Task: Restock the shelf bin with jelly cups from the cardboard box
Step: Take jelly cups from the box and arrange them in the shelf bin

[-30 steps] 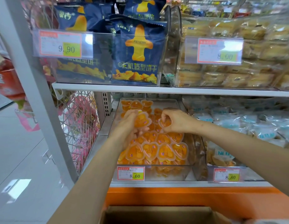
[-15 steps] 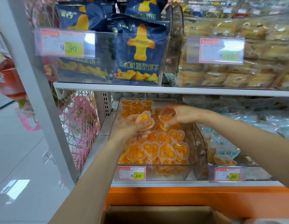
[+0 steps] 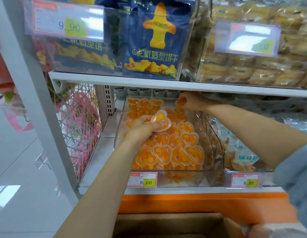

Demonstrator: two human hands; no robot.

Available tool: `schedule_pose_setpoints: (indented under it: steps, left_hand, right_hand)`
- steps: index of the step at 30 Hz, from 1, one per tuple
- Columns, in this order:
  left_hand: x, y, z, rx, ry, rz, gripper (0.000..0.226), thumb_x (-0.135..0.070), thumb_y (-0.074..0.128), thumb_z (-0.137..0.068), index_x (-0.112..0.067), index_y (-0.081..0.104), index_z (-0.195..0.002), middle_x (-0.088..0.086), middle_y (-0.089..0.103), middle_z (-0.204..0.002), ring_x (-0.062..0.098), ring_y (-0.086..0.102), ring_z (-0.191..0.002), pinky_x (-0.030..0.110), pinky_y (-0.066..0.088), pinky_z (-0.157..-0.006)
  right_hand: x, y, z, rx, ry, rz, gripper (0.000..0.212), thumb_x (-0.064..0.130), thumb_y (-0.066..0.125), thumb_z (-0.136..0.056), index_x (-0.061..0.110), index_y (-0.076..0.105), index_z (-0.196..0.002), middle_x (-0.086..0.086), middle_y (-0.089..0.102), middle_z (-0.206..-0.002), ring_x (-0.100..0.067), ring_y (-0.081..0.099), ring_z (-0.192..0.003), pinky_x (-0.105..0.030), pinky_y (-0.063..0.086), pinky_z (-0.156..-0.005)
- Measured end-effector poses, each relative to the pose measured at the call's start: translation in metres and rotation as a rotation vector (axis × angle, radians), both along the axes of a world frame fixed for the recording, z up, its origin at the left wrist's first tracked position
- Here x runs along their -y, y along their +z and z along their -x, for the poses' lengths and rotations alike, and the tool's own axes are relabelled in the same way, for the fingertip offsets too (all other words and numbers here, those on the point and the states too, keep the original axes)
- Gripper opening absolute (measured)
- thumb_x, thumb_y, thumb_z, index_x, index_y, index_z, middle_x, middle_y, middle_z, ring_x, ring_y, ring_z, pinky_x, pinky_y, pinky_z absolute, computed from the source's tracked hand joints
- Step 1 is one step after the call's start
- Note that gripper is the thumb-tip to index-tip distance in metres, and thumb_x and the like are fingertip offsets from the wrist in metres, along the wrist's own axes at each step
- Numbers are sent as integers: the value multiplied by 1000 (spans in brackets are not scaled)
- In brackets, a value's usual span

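Reaching over shelf bin (image 3: 180,179): left hand (image 3: 142,126) grips jelly cup (image 3: 161,121), right hand (image 3: 190,101) pinches second cup (image 3: 181,102) rearward.

Jelly cups (image 3: 168,152) fill bin (image 3: 183,179) above box (image 3: 170,224).

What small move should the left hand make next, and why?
Probably set the jelly cup down, lid up, just behind the neat front rows in the shelf bin. The left hand pinches it above them, not yet laid.

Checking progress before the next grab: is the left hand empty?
No, the left hand grips a heart-shaped jelly cup above the shelf bin.
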State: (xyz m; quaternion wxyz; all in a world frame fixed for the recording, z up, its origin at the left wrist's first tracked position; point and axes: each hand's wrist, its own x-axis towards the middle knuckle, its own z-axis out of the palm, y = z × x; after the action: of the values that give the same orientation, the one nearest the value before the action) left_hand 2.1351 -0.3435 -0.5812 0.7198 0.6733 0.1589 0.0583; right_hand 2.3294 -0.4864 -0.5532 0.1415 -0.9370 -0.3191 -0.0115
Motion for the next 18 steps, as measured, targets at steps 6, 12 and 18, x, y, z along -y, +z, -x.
schedule_pose_setpoints:
  steps: [6,12,18]
  left_hand:
    - [1,-4,-5,-14,-8,-5,28,-19,71,-82,-12,61,-107,3,66,-87,10,57,-69,17,44,-52]
    - [1,-5,-5,-64,16,-22,32,-26,77,-73,-13,60,-97,13,70,-101,29,66,-95,38,51,-85]
    - [1,-3,-3,-60,51,-56,18,-28,67,-83,-13,62,-91,2,52,-69,15,45,-62,28,38,-59]
  right_hand:
    - [2,0,-11,-24,10,3,31,14,71,-81,9,67,-112,-10,65,-112,-22,59,-103,-27,43,-86]
    - [1,-1,-3,76,32,11,27,11,65,-84,17,66,-111,-6,62,-116,-23,56,-109,-31,45,-91]
    - [9,23,87,-326,389,-137,60,8,62,-78,38,45,-127,15,56,-120,6,56,-95,-10,44,-77]
